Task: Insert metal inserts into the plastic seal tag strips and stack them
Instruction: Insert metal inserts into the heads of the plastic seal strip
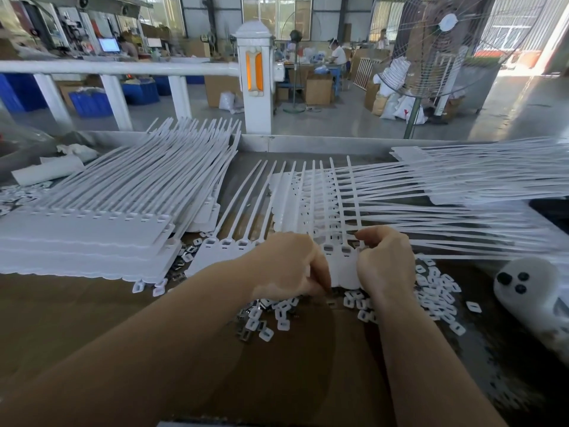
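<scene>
Two hands (338,266) grip one tag strip (234,245).

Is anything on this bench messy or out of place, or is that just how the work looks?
Mostly working clutter. The small inserts lie scattered loose around both hands rather than in a tray, and a few have slid under the edge of the neat stack on the left. Nothing looks broken.

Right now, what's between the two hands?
In the head view, the white plastic seal tag strip lies between the left hand and right hand; both grip it.
</scene>
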### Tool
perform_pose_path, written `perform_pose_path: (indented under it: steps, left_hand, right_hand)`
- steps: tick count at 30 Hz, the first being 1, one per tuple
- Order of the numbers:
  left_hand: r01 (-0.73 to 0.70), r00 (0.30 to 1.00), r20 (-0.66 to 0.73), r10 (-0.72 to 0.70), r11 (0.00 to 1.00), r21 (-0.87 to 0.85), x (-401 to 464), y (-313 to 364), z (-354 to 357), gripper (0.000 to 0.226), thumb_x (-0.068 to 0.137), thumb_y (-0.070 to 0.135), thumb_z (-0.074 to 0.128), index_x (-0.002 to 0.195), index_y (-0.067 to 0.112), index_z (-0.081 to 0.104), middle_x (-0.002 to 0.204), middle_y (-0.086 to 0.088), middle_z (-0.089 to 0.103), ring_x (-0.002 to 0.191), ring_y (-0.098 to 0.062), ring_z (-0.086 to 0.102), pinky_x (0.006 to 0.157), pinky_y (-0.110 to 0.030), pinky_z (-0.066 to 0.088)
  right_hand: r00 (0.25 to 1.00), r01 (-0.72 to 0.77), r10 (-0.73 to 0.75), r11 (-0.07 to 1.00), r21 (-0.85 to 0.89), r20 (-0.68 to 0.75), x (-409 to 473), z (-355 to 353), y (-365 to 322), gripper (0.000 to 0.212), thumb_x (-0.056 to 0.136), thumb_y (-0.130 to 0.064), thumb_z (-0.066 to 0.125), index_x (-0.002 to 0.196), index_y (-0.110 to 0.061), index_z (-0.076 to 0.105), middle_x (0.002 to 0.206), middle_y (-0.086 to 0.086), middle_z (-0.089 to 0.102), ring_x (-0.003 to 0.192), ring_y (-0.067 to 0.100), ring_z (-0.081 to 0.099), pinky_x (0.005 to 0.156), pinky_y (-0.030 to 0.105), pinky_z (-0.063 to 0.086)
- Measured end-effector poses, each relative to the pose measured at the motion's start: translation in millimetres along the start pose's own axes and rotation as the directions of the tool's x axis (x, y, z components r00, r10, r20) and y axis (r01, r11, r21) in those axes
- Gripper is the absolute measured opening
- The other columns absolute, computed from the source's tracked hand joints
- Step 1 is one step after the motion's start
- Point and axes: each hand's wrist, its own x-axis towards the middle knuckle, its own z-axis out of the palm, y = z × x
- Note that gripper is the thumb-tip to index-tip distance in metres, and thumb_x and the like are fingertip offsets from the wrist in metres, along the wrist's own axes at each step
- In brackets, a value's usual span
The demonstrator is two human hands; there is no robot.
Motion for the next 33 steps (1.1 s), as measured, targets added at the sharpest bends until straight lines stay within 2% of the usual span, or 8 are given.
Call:
perform_pose_path:
  steps: [6, 10, 15, 21, 24, 26, 30, 33]
  left_hand:
    - [-0.019, 1.0, -0.004, 0.02, 0.981, 0.194, 1.9, 9.7, 15.7, 0.029, 0.082, 0.05, 0.059, 0.102, 0.033, 0.07, 0.083, 0.018, 0.049, 0.092, -0.006, 0.046, 0.095, -0.031, 0.027]
    - [-0.017, 1.0, -0.01, 0.02, 0.969, 0.246, 1.0, 11.7, 17.3, 0.027, 0.086, 0.048, 0.056, 0.105, 0.033, 0.069, 0.091, 0.016, 0.051, 0.102, -0.011, 0.048, 0.099, -0.035, 0.024]
    - [-0.097, 0.992, -0.048, 0.121, 0.934, 0.344, -1.4, 12.3, 20.6, 0.026, 0.091, 0.041, 0.051, 0.108, 0.029, 0.067, 0.104, 0.009, 0.058, 0.106, -0.013, 0.049, 0.104, -0.038, 0.021]
    - [-0.044, 0.996, -0.066, 0.056, 0.985, 0.168, 2.7, 5.7, 23.6, 0.02, 0.087, 0.04, 0.059, 0.099, 0.027, 0.068, 0.095, 0.013, 0.056, 0.096, -0.009, 0.049, 0.096, -0.032, 0.025]
    - [0.027, 0.993, -0.117, -0.034, 0.998, -0.056, 8.0, 3.0, 17.7, 0.004, 0.085, 0.032, 0.064, 0.085, 0.03, 0.067, 0.084, 0.016, 0.055, 0.084, -0.006, 0.052, 0.097, -0.036, 0.037]
    - [0.073, 0.981, -0.167, -0.102, 0.983, -0.171, 15.5, 2.6, 12.6, 0.011, 0.086, 0.029, 0.064, 0.075, 0.033, 0.062, 0.083, 0.017, 0.058, 0.082, -0.005, 0.055, 0.097, -0.039, 0.041]
    - [0.128, 0.965, -0.201, -0.168, 0.972, -0.196, 40.1, 5.6, 9.0, 0.011, 0.09, 0.028, 0.058, 0.092, 0.023, 0.068, 0.086, 0.011, 0.06, 0.093, -0.014, 0.058, 0.098, -0.045, 0.039]
    - [0.143, 0.969, -0.167, -0.182, 0.965, -0.221, 56.7, 8.4, 10.5, 0.013, 0.093, 0.024, 0.054, 0.095, 0.02, 0.066, 0.093, 0.005, 0.065, 0.098, -0.019, 0.058, 0.098, -0.045, 0.039]
  right_hand:
    - [1.0, -0.012, 0.012, 1.0, -0.004, 0.008, 1.0, 0.2, 0.8, 0.035, 0.084, 0.001, 0.049, 0.106, -0.02, 0.064, 0.114, 0.002, 0.06, 0.107, 0.019, 0.054, 0.097, 0.044, 0.042]
    - [1.0, -0.015, 0.015, 1.0, 0.001, -0.003, 2.5, 0.5, 1.5, 0.032, 0.085, -0.001, 0.05, 0.106, -0.021, 0.065, 0.115, 0.001, 0.059, 0.107, 0.019, 0.054, 0.097, 0.044, 0.042]
    - [1.0, -0.015, 0.015, 0.999, 0.034, -0.011, 4.7, 1.0, 3.0, 0.027, 0.088, -0.005, 0.053, 0.106, -0.02, 0.065, 0.114, 0.001, 0.062, 0.104, 0.018, 0.056, 0.095, 0.04, 0.045]
    - [0.999, -0.049, 0.052, 0.989, 0.139, -0.016, 6.9, 1.2, 4.0, 0.033, 0.083, 0.003, 0.052, 0.1, -0.021, 0.066, 0.107, 0.001, 0.064, 0.096, 0.017, 0.059, 0.088, 0.038, 0.05]
    - [0.998, -0.055, 0.061, 0.981, 0.189, -0.026, 8.3, 2.0, 5.4, 0.032, 0.081, 0.005, 0.05, 0.097, -0.019, 0.065, 0.101, 0.002, 0.064, 0.092, 0.017, 0.06, 0.086, 0.039, 0.051]
    - [0.997, -0.055, 0.064, 0.977, 0.207, -0.035, 8.8, 2.0, 6.4, 0.036, 0.079, 0.007, 0.047, 0.098, -0.017, 0.065, 0.099, 0.002, 0.064, 0.092, 0.017, 0.06, 0.083, 0.036, 0.051]
    - [0.996, -0.057, 0.071, 0.967, 0.249, -0.049, 10.3, 2.6, 7.5, 0.038, 0.077, 0.01, 0.045, 0.099, -0.015, 0.063, 0.1, 0.002, 0.063, 0.094, 0.017, 0.059, 0.082, 0.033, 0.049]
    - [0.994, -0.069, 0.089, 0.954, 0.291, -0.057, 11.6, 2.7, 7.7, 0.04, 0.076, 0.012, 0.046, 0.102, -0.015, 0.06, 0.097, 0.0, 0.063, 0.092, 0.016, 0.059, 0.082, 0.034, 0.05]
